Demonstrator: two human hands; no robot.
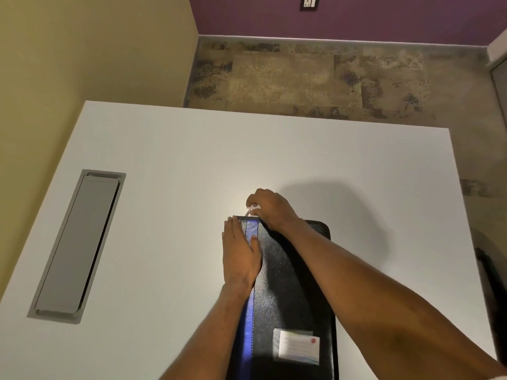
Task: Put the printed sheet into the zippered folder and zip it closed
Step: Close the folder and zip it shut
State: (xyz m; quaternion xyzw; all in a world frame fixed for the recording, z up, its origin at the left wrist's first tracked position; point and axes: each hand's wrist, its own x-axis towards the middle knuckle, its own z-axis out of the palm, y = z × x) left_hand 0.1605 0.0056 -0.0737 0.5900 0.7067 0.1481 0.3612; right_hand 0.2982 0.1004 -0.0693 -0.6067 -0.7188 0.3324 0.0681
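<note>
The black zippered folder (pixel 285 283) lies flat on the white surface (pixel 170 165), near its front edge and a little right of centre, with its long axis running away from the person and its near end cut off by the bottom of the frame. A glossy blue strip (pixel 248 325) runs lengthwise along the folder's left side, and a clear card pocket (pixel 297 345) holding a pale card with a red dot sits on the cover toward the near right. The printed sheet cannot be seen anywhere, and whether it is inside the folder cannot be told. The left hand (pixel 241 253) lies flat and open on the folder's left edge, fingers (pixel 233 229) stretched toward the far left corner, pressing down rather than gripping. The right hand (pixel 270 207) reaches over the far left corner, its fingers curled and pinched on a small pale thing, seemingly the zipper pull (pixel 249 213), though it is too small and bright to make out clearly. The right forearm crosses the cover and hides much of its far right part; the zipper track itself cannot be seen. Well apart on the surface's left lies a long grey cable hatch (pixel 79 245), set flush. Beyond the surface are mottled carpet (pixel 315 78), a purple wall (pixel 384 15) and a wall socket (pixel 309 2).
</note>
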